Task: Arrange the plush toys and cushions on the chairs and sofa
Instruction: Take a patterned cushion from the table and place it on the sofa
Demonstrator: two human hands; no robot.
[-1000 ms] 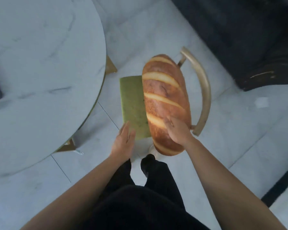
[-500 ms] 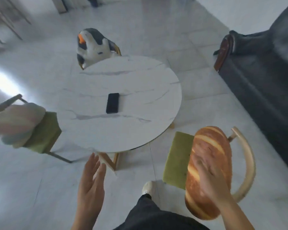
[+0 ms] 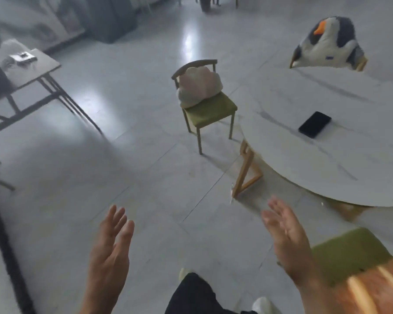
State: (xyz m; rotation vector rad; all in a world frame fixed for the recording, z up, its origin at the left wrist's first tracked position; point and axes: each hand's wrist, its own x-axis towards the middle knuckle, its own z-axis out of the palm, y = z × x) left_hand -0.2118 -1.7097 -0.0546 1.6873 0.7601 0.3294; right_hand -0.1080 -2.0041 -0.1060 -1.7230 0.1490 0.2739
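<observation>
A bread-shaped cushion [image 3: 370, 291] lies on a green-seated chair [image 3: 345, 254] at the bottom right. A pale pink and white plush cushion [image 3: 200, 87] sits on a second green chair [image 3: 211, 109] in the middle. Behind the round table, at the top right, stands a penguin plush [image 3: 329, 44]. My left hand [image 3: 110, 252] is raised in front of me with straight fingers and holds nothing. My right hand [image 3: 288, 241] is also spread and empty, just left of the bread cushion and clear of it.
The round white marble table [image 3: 327, 155] with wooden legs fills the right side; a black phone [image 3: 314, 124] lies on it. A folding table [image 3: 25, 66] with small items stands at the far left. A dark cabinet [image 3: 109, 17] is at the back.
My right hand has come off the bread cushion and both hands are now raised and spread. My view has swung left, away from the sofa, toward the chair with the pink cushion.
</observation>
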